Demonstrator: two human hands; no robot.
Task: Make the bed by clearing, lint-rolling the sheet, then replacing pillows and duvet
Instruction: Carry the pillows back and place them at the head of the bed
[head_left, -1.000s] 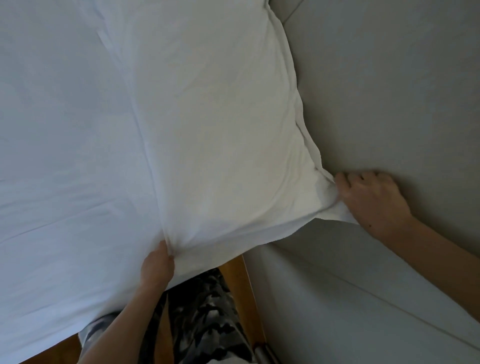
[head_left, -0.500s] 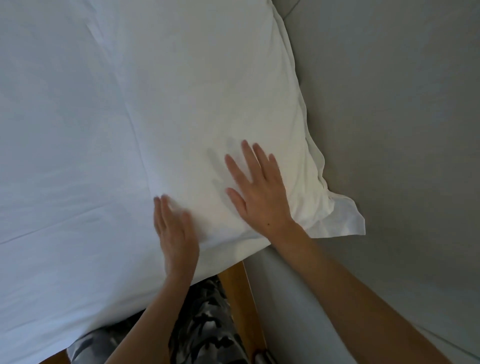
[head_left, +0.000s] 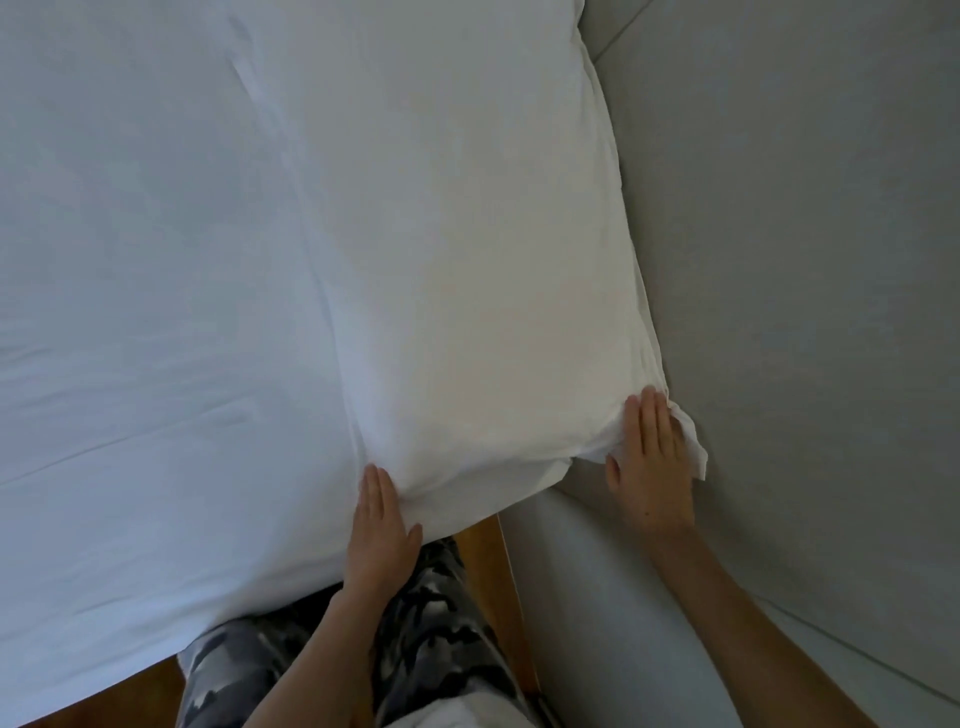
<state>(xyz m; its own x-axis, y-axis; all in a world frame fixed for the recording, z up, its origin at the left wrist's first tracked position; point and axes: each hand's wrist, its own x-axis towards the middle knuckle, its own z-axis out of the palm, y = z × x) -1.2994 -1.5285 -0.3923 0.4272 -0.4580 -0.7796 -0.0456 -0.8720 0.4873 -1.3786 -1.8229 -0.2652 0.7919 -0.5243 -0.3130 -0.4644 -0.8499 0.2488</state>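
Pillow (head_left: 467, 270) now lies flat on the sheet (head_left: 145, 322) at frame centre, no longer gripped. Left hand (head_left: 379, 530) and right hand (head_left: 649, 467) have slid off its top to the lower corners, fingers straight, pressing; placement looks nearly finished.

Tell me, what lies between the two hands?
In the head view, the pillow's near edge spans between the left hand and right hand, both flat against its corners.
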